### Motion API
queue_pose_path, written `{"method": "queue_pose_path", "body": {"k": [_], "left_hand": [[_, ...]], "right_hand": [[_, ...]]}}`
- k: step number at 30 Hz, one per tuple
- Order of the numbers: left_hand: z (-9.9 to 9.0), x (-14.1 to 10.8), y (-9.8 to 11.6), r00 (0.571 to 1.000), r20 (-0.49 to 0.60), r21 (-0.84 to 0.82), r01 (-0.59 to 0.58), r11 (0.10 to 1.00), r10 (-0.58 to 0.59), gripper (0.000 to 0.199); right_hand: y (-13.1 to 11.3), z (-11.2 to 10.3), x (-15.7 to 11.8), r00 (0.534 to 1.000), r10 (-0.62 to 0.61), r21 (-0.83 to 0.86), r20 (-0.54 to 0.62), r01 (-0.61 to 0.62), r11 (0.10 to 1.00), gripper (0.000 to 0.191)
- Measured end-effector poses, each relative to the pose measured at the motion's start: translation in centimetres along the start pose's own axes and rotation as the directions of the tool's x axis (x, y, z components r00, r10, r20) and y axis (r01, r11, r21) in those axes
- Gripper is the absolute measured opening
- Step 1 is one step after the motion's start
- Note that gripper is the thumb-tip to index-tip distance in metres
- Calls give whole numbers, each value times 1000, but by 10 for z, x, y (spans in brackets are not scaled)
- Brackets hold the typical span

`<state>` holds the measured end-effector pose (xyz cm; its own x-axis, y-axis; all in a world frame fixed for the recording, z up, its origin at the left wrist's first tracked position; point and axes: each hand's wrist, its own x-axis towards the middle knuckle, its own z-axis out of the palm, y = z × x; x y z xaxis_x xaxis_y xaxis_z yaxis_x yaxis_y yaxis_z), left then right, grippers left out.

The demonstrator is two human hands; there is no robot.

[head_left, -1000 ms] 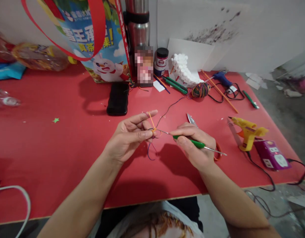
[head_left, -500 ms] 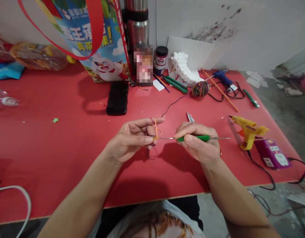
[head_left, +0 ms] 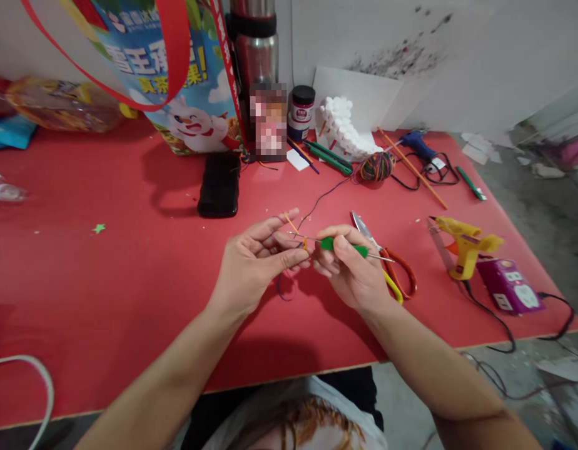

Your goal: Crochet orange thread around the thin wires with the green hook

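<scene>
Orange yarn [head_left: 304,242] sat pinched in my left hand [head_left: 256,262] at mid-frame; my right hand [head_left: 349,275], closed round the green-handled crochet hook [head_left: 343,248], had moved in closer than a moment before, its thin steel tip crossing the small loop, the stitch under way.

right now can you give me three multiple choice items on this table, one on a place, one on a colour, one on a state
1. Where does the yarn ball lie?
A. far side of the table, by the white foam piece
B. in the left hand
C. on the floor

2. What colour is the crochet hook handle?
A. blue
B. green
C. black

3. What is the right hand doing?
A. resting flat
B. gripping the hook
C. holding the glue gun

A: it sits beside the foam. B: green grip shows. B: fingers close around it.
</scene>
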<state>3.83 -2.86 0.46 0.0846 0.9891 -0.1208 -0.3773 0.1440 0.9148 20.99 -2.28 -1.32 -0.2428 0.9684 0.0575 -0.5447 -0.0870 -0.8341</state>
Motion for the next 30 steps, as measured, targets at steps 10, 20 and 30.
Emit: {"method": "queue_pose_path", "body": {"k": [10, 20, 30], "left_hand": [[9, -5, -2, 998, -60, -19, -9, 1000, 7, 55], [11, -3, -3, 985, -16, -32, 170, 985, -171, 20], [10, 7, -22, 943, -248, -280, 150, 948, -223, 22]], "right_hand": [[10, -3, 1, 993, 9, -142, -116, -25, 990, 22], [-6, -14, 10, 992, 68, -109, -107, -80, 991, 19], [14, -14, 11, 970, 226, -324, -91, -244, 914, 41]]}}
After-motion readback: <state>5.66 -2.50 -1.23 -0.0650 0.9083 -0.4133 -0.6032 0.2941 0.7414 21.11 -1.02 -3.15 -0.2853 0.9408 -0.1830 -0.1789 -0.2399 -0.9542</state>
